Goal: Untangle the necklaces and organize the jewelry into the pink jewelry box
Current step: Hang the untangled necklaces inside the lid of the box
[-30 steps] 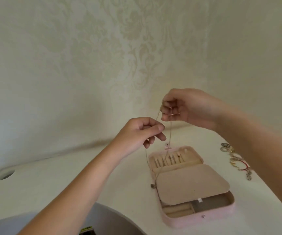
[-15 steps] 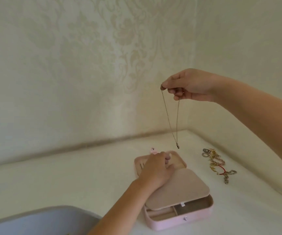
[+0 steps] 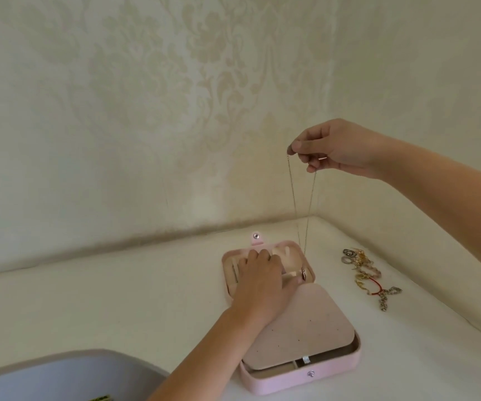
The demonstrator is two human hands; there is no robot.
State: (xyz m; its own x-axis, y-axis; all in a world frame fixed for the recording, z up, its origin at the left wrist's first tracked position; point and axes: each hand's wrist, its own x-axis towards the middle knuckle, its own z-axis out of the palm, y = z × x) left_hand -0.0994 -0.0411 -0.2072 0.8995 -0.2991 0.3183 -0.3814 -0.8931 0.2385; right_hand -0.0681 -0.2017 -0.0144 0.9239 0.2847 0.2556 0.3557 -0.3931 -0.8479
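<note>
Progress about midway, at a guess. Right hand [image 3: 340, 149] raised, thumb and forefinger pinching one necklace [image 3: 293, 195] at its top, other fingers curled beneath. Hangs straight down from that pinch in two clean strands with no knot visible, so looks untangled.

Lower end reaching down just beside the left fingertips, over the open lid [image 3: 291, 245] of the box [image 3: 277, 383]. Cannot tell whether the small pendant [image 3: 303, 274] just off those fingertips belongs to it or already lies in the lid.

Left hand [image 3: 262, 282] knuckles-up inside the lid, fingers bent onto the lining near the hooks. Cannot tell whether gripping anything.

Tan flap [image 3: 300, 325] lying over the tray on the wrist side of the left fingers. Compartments under it mostly hidden; the sliver showing at the front edge looks bare.

Left to do, judging by this: hook the necklace in the lid, then sort the pile [image 3: 368, 277] of gold and silver pieces with a red cord, on the table [image 3: 118, 299] well right of the left fingers and below the right ones. Looks clumped, so may need more untangling. Fine strands, likely to snag again if dropped in loosely.
</note>
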